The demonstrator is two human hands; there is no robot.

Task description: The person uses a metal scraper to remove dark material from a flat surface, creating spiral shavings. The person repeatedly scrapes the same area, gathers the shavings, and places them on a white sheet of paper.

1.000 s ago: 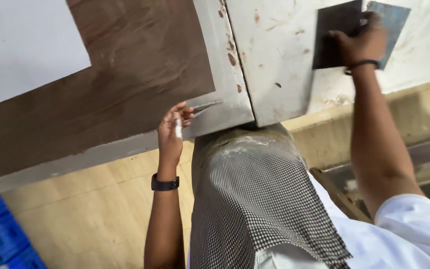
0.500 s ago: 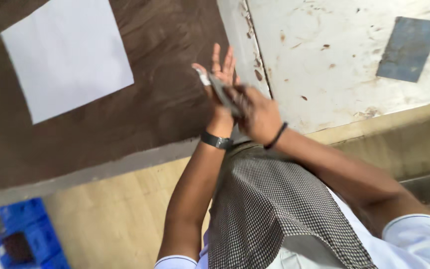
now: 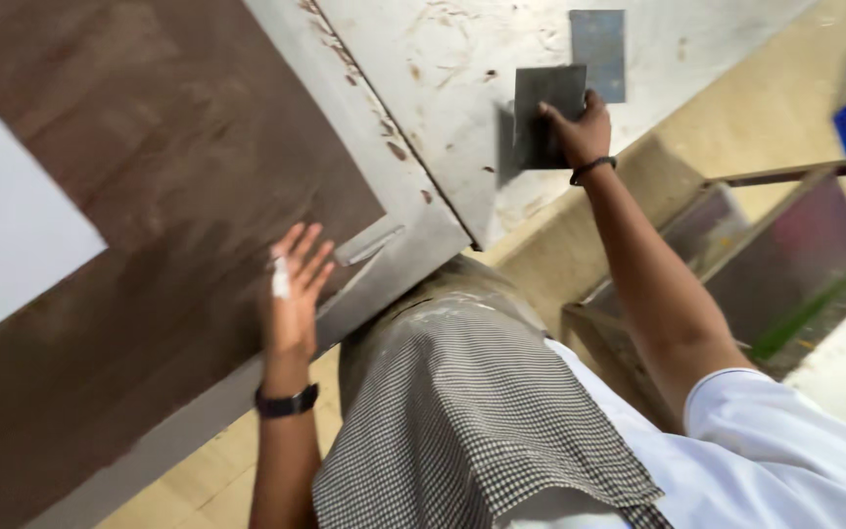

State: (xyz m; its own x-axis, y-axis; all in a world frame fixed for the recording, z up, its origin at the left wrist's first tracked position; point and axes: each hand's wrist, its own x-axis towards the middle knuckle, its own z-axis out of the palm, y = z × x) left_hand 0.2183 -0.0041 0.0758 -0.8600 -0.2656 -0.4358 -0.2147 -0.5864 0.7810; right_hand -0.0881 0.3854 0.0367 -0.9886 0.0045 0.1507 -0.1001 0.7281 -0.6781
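Two bare hands work over a worn tabletop, seen from above past a checked fabric apron (image 3: 482, 421) and a white sleeve (image 3: 795, 460). Nearest, the left hand (image 3: 294, 294) lies spread and flat, fingers apart, on a large dark brown panel (image 3: 149, 245) with a smooth, dusty wood grain; a black watch (image 3: 286, 402) circles the wrist and a pale smear marks one finger. A small grey strip (image 3: 369, 242) sits just beside it at the panel's corner. Farther off, the right hand (image 3: 575, 127) (a dark band on its wrist) grips the edge of a thin, dark grey square sheet (image 3: 545, 113), which rests on the scratched, off-white tabletop (image 3: 423, 59). Just beyond lies a second grey rectangular sheet (image 3: 599, 49).
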